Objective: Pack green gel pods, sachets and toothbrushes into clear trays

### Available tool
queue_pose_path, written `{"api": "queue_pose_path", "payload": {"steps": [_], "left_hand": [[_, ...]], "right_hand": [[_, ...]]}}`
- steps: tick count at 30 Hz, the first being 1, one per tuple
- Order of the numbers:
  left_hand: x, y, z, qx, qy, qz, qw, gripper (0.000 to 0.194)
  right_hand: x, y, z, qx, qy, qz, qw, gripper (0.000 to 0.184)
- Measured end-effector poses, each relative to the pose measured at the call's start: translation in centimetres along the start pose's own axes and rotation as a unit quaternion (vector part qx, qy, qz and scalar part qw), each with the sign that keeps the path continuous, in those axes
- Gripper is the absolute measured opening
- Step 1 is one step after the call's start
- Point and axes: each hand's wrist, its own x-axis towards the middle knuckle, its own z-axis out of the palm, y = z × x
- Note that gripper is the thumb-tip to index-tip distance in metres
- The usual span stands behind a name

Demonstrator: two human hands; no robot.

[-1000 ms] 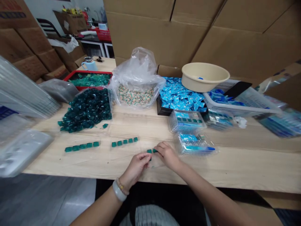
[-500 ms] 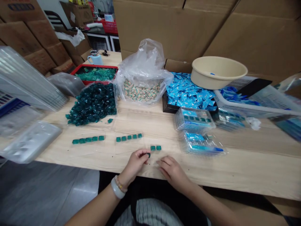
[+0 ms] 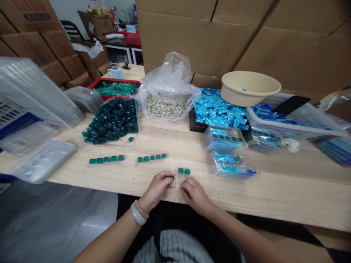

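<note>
- Being pinched by the curled fingers point(image 3: 166, 176) of the left hand point(image 3: 156, 190), a small teal pod point(image 3: 172, 178) is mostly hidden by them, just above the wooden table point(image 3: 274, 197).
- The right hand point(image 3: 195, 195) is rested on the table, fingers loosely spread, nothing seen in its hold; two teal pods point(image 3: 183, 171) are lying just beyond it.
- Two rows of teal pods point(image 3: 128, 158) are lined up to the left.
- A heap of dark teal pods point(image 3: 111, 120) is piled on a clear plastic bag behind them.
- Farther back, blue sachets point(image 3: 214, 109) are heaped beside a beige basin point(image 3: 246, 87), with clear plastic trays point(image 3: 223, 138) set in front — a stack of clear trays point(image 3: 35, 91) is seen at far left.
</note>
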Motion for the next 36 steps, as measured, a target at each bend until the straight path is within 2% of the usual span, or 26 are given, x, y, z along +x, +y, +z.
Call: {"api": "queue_pose_path", "payload": {"steps": [5,10,14,17,20,24,27,29,31,36], "left_hand": [[-0.7,0.6,-0.1,-0.017,-0.003,-0.011,1.000,0.017],[-1.3,0.9,-0.2,-0.074,-0.047,-0.105,0.991,0.016],[-0.9,0.4,1.1,-0.021,-0.062,-0.141,0.988,0.019],[-0.3,0.1,2.1,-0.009,-0.085,-0.142,0.986,0.013],[0.0,0.1,2.5,0.016,-0.086,-0.143,0.986,0.011],[-0.3,0.4,1.8,0.080,-0.096,-0.098,0.987,0.019],[-0.8,0.6,0.5,0.124,-0.065,-0.034,0.990,0.022],[-1.1,0.9,-0.6,0.126,-0.034,-0.026,0.991,0.023],[-1.5,1.5,-1.6,0.108,-0.011,-0.028,0.994,0.027],[-2.0,3.1,-3.4,0.012,0.026,0.021,0.999,0.033]], "right_hand": [[0.9,-0.1,-0.3,0.049,-0.005,0.018,0.999,0.013],[1.9,0.8,-1.3,0.195,0.001,0.080,0.978,0.013],[2.1,1.2,-1.8,0.256,-0.018,0.100,0.961,0.017],[2.2,1.3,-2.0,0.246,-0.032,0.089,0.965,0.018],[2.2,1.4,-1.8,0.209,-0.032,0.071,0.975,0.019],[2.4,1.7,-1.7,0.227,-0.027,0.079,0.970,0.023],[3.3,0.8,-3.0,0.251,0.016,0.104,0.962,0.026],[4.9,-0.4,-4.8,0.224,0.072,0.098,0.967,0.025],[7.5,-1.7,-7.1,0.180,0.125,0.064,0.974,0.022],[16.7,-4.5,-11.8,0.083,0.208,-0.050,0.973,0.011]]}}
